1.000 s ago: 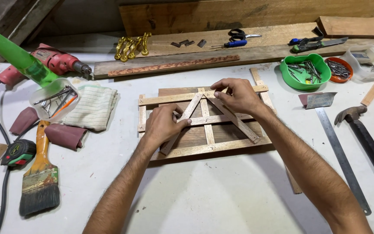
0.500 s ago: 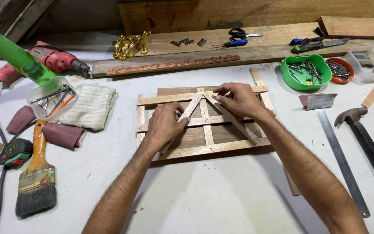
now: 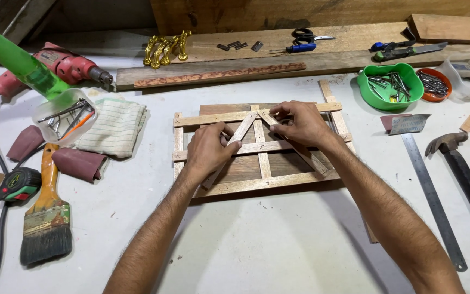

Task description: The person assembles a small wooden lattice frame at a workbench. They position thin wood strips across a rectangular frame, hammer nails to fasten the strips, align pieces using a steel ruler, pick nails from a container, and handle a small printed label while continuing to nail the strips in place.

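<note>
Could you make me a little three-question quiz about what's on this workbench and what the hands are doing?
1. True or false: the left hand rests on a slanted wooden strip of the wooden frame.
2. Which lies right of the frame: A) paintbrush B) hammer C) drill?
3. What colour is the bowl of nails?

Key: 1 true; 2 B; 3 green.

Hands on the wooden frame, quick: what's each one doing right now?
Left hand: fingers curled, pressing the left diagonal slat.
Right hand: fingers pinching the right diagonal slat near the top.
</note>
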